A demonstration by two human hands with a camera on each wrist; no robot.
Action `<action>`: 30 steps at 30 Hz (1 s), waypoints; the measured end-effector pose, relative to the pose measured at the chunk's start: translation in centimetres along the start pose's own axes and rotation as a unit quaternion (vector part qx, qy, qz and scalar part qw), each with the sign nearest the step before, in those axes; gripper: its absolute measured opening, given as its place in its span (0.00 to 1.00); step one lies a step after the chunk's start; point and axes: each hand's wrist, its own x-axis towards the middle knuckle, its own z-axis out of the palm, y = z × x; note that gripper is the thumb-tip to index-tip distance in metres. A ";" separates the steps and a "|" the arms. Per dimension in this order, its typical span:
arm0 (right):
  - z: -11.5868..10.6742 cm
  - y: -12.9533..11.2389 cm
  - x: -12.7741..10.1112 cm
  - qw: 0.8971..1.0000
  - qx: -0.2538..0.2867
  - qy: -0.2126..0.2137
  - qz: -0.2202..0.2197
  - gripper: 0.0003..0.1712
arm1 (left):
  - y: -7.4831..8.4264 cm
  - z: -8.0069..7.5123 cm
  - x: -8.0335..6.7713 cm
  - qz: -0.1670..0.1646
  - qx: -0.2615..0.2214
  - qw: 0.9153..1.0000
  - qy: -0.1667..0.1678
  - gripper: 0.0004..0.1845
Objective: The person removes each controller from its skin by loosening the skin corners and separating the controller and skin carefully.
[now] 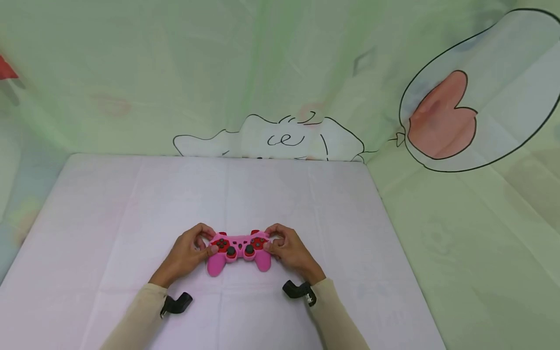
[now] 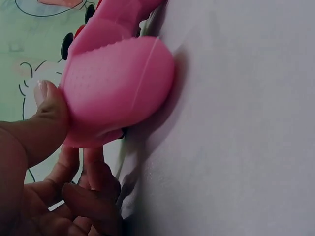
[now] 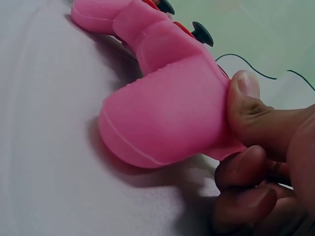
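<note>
A pink game controller (image 1: 238,250) with red pads and dark thumbsticks lies on the white table (image 1: 131,204), near its front middle. My left hand (image 1: 188,253) grips its left end, thumb on the face and fingers curled behind. My right hand (image 1: 288,250) grips the right end the same way. In the left wrist view the thumb (image 2: 44,113) presses the controller's pink handle (image 2: 118,88), with the fingers curled underneath. The right wrist view shows the other handle (image 3: 167,108) resting on the cloth, the thumb (image 3: 251,108) against its side.
The table is covered with a white cloth and is bare apart from the controller. A pale green cartoon-printed curtain (image 1: 280,73) hangs behind and to the right. Black wrist cameras (image 1: 177,304) (image 1: 298,290) sit on both sleeves.
</note>
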 end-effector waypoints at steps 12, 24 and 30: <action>-0.4 -0.2 0.2 1.000 0.013 -0.018 0.018 0.12 | -0.1 -0.7 0.5 0.004 -0.022 0.999 -0.040 0.15; 0.8 0.3 -0.8 0.991 -0.097 0.073 -0.063 0.11 | 0.2 0.4 -0.2 0.010 0.046 0.999 0.023 0.14; 1.4 -0.8 -1.3 0.975 -0.173 0.094 -0.100 0.16 | 0.7 1.0 -0.8 0.040 0.058 0.996 0.053 0.17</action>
